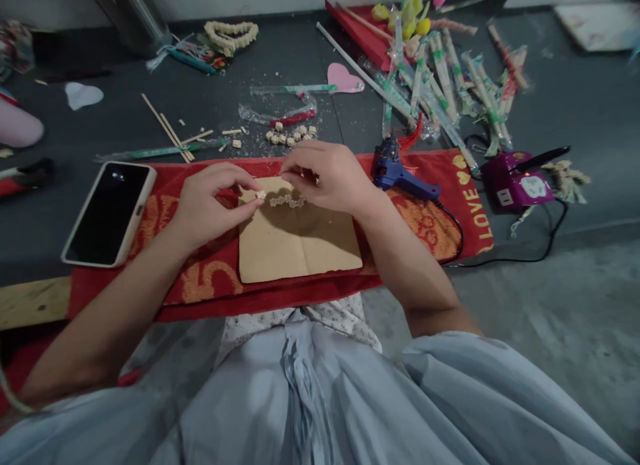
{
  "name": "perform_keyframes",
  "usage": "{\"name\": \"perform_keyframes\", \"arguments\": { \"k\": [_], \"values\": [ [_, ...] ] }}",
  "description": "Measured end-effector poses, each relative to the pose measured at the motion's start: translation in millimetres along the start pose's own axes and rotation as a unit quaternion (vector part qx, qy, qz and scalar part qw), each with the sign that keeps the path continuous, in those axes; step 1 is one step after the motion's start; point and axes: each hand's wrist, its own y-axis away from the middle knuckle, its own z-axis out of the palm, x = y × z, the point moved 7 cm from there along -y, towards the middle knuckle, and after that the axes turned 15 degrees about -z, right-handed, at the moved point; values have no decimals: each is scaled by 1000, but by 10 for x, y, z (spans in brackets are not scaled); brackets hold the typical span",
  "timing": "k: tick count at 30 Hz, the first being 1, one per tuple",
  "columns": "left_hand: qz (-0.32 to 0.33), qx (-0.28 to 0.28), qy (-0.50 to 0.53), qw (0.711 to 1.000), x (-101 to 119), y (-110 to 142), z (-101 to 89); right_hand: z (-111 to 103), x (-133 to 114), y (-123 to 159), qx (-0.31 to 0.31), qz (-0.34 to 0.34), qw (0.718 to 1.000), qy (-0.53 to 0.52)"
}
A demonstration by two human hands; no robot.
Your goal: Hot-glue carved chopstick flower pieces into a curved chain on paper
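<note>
Between the thumb and forefinger of my left hand [215, 202] is a small pale flower-shaped piece [261, 195], above the left edge of a tan card [300, 245]. A short row of similar pale pieces [287, 202] lies on the card near its top. My right hand [323, 175] hovers over the right end of that row with its fingers curled; whether its fingertips hold anything is hidden. The card rests on a folded red towel [200, 305]. Just beyond the card, more loose pale pieces [290, 137] sit in a small pile.
A blue glue gun [405, 172] lies right of my hands, its cord near a purple box [517, 182]. A phone [110, 215] lies at the left. Wrapped sticks [440, 78], a pink heart [345, 78] and thin wooden sticks [167, 128] cover the back of the table.
</note>
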Motion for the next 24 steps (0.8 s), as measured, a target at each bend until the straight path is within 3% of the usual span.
{"name": "perform_keyframes", "arguments": {
  "k": [6, 12, 19, 24],
  "values": [
    [3, -16, -75, 997, -28, 5, 11, -123, 111, 17, -3, 42, 999, 3],
    [24, 0, -74, 997, 200, -59, 11, -241, 127, 57, 12, 61, 997, -51],
    [-42, 5, 52, 998, 259, -298, 183, -238, 144, 81, 25, 78, 992, -92],
    [-68, 29, 129, 989, 243, -396, 285, -293, 206, 68, 73, 90, 988, -106]
  ]
}}
